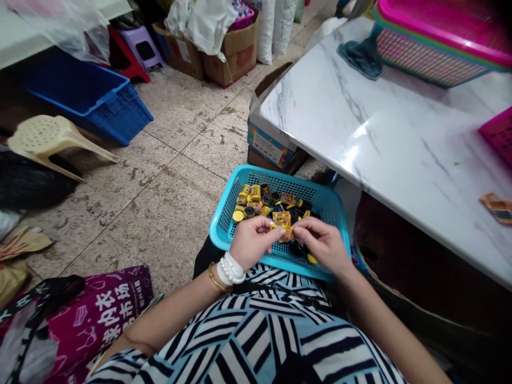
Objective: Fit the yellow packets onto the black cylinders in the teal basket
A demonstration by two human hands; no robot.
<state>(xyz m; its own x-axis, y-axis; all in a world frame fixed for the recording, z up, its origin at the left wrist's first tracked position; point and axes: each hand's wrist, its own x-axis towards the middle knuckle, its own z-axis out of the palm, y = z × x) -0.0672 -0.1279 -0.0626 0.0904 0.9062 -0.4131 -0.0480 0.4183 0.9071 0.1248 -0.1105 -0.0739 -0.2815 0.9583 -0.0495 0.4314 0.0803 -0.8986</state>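
A light-blue plastic basket [230,194] rests on my lap, with several small yellow containers, black round parts and printed yellow-orange pieces inside. Over its near half, my left hand [254,240] pinches a yellow printed piece [285,230] between thumb and fingers. My right hand [323,242] closes its thumb and fingertips on the right end of that same piece. Another yellow-orange label [281,217] lies just beyond the fingertips. White beads and a gold bangle circle my left wrist.
A white marbled table [340,117] stands at the right, bearing stacked baskets [432,53], a dark cloth [362,57] and orange packets [498,208]. Cardboard boxes [266,141] sit under its corner. At the left are a blue crate [116,114], a cream stool [44,133] and a purple bag [104,314].
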